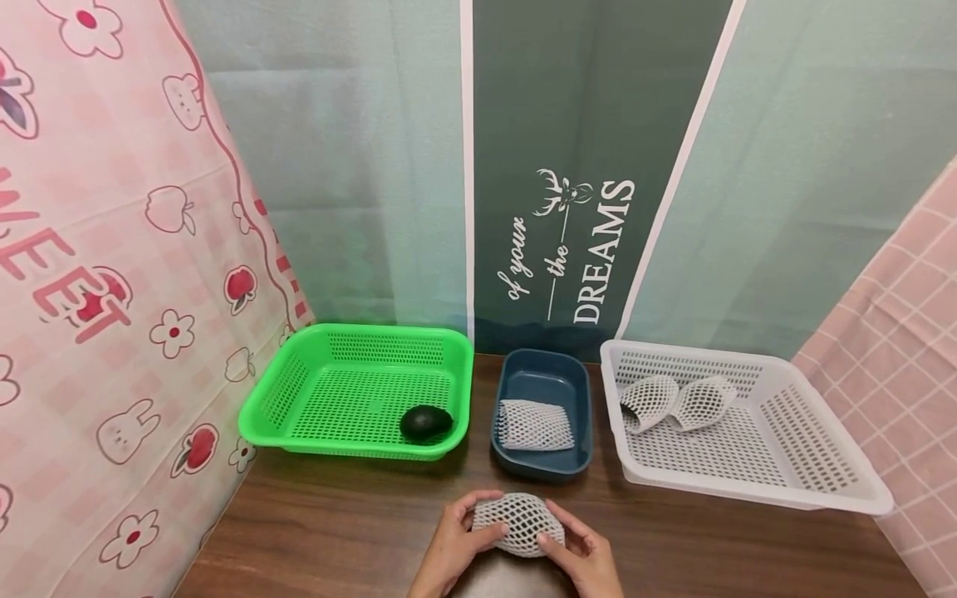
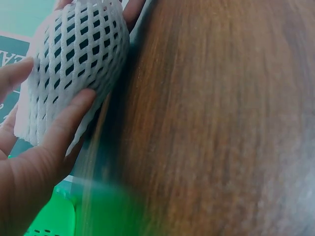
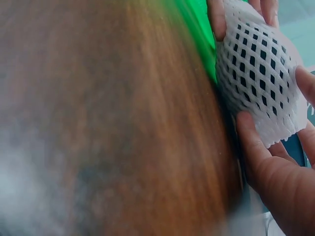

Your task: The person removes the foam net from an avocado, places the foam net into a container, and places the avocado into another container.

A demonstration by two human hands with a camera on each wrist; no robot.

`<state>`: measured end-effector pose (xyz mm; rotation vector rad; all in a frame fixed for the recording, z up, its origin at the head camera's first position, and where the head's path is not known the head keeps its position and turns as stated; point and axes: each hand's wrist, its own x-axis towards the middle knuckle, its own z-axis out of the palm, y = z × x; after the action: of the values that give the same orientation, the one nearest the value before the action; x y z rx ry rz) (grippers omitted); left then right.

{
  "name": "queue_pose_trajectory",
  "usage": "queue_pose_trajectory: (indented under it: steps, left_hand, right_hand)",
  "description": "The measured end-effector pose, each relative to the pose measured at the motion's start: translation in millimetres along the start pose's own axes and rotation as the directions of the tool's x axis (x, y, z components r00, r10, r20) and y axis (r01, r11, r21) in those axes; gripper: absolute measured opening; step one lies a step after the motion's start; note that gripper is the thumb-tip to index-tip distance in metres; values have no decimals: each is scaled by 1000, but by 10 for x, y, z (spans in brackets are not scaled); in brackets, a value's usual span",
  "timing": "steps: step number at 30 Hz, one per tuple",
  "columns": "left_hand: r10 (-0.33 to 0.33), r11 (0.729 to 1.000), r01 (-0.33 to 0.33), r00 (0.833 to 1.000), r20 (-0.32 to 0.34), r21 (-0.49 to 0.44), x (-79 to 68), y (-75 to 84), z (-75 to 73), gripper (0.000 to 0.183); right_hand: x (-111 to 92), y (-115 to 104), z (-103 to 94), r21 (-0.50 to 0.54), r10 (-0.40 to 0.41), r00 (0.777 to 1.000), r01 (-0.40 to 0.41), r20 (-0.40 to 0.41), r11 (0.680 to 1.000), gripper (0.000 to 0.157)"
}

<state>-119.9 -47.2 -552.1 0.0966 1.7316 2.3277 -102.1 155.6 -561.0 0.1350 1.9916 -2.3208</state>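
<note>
Between both hands, above the near table, is a dark avocado wrapped in a white foam net sleeve (image 1: 518, 525). My left hand (image 1: 452, 540) grips its left end, thumb on the near side. The other end is held by my right hand (image 1: 586, 552), thumb in front as well. Through the mesh of the foam net (image 2: 81, 54) in the left wrist view, something dark shows; the right wrist view shows the same sleeve (image 3: 261, 73). A bare dark avocado (image 1: 426, 423) lies in the green basket (image 1: 359, 448). Flattened foam nets (image 1: 534, 425) lie in the blue tray (image 1: 542, 473).
At the right stands a white basket (image 1: 748, 492) with two foam-netted pieces (image 1: 701, 403) at its left side. The containers stand in a row along the back of the brown wooden table (image 1: 336, 531). Printed cloths (image 1: 359, 166) hang behind and at both sides.
</note>
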Motion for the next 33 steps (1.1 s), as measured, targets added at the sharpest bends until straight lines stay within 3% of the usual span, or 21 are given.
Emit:
queue_pose_trajectory:
  steps: [7, 12, 17, 21, 26, 33]
  left_hand:
    - [-5, 1000, 5, 1000, -2, 4, -5, 1, -10, 45]
    - [24, 996, -21, 999, -33, 85, -15, 40, -94, 51]
    - [82, 984, -70, 994, -67, 164, -36, 91, -234, 29]
    - [85, 981, -67, 992, -89, 182, -43, 107, -303, 18]
    - [60, 974, -23, 985, -162, 223, -32, 81, -319, 14]
    - [74, 955, -14, 979, -191, 297, 1, -4, -335, 12]
  right_hand:
    - [5, 5, -21, -23, 15, 1000, -15, 6, 1000, 57]
    - [26, 35, -5, -37, -22, 1000, 21, -13, 999, 52]
    - [37, 37, -14, -49, -58, 998, 56, -37, 997, 49]
    - [39, 11, -25, -80, -48, 996, 42, -71, 996, 50]
    - [55, -7, 1, -77, -13, 993, 4, -117, 997, 51]
    - [99, -6, 10, -97, -6, 993, -5, -118, 995, 49]
